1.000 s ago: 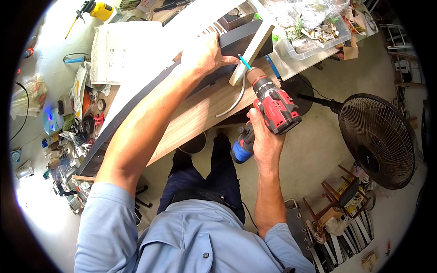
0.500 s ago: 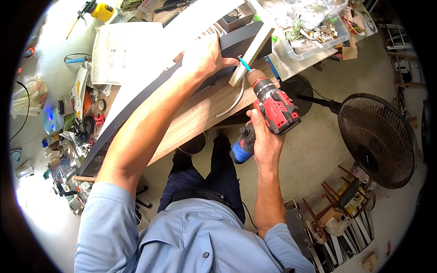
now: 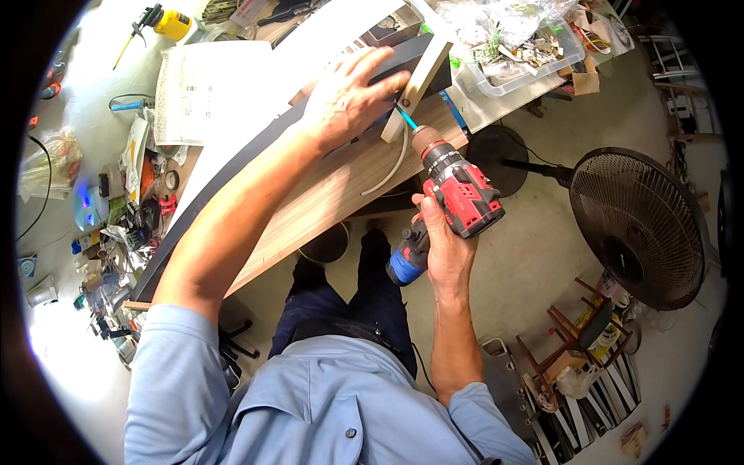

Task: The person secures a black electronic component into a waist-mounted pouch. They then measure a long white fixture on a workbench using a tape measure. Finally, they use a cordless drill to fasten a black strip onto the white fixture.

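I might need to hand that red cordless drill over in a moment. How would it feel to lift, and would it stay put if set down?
The red cordless drill probably feels bottom-heavy: a blue battery block sits at the base of its grip, below the right hand. The moulded grip looks easy to hold. Stood on that flat battery it would likely stay upright, though a knock might tip it.

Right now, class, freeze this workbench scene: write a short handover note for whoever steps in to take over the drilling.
Left hand: flat on the dark board, fingers spread, reaching to the pale wood strip and steadying it.
Right hand: grip closed on the handle of the red cordless drill, with its blue bit pointed at the strip's lower end.
Done: strip laid across the board's end and drill lined up.
Left: whether a screw is seated cannot be told, so check the joint.
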A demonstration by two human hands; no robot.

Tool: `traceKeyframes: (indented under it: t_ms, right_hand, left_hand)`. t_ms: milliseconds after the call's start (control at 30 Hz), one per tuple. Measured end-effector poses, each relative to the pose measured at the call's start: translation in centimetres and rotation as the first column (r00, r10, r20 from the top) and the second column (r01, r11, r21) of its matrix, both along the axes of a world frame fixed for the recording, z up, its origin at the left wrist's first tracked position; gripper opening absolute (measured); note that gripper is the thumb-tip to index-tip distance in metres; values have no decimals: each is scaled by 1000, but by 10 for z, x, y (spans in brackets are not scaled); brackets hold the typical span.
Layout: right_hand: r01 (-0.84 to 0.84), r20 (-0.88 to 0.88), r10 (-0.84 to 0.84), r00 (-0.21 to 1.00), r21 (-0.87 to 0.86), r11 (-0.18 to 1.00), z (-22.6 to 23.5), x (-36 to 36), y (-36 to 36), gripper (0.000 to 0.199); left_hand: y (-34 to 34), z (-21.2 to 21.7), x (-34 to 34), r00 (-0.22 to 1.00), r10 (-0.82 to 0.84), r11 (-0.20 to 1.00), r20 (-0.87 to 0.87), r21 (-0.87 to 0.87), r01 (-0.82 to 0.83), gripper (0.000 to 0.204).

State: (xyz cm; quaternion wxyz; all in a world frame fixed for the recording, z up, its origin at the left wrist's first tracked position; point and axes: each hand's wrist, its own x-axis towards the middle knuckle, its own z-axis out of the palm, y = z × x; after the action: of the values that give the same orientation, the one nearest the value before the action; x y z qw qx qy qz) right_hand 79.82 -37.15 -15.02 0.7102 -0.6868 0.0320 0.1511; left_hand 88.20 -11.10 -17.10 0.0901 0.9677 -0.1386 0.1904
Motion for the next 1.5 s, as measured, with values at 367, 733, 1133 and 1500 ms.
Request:
traceKeyframes:
  t_ms: [367,733,1133,1500]
  right_hand:
    - [21,-215,13,977,155,988,43,-22,-12,36]
    - [43,-316,26,948,211,976,10,-50,-11,36]
    - [-26,-293,103,950,256,966,-28,-74,24,40]
    - [-46,-202,87,975,200,979,-18,-67,40,30]
  left_hand:
    - [7,8,-37,993,-118,991,1,-58,118,15]
    - [9,18,-113,805,495,351,-329,-771,-531,23]
    - [35,5,-101,868,396,870,-298,-181,-459,66]
    - [44,5,-85,777,450,852,-441,-48,-521,83]
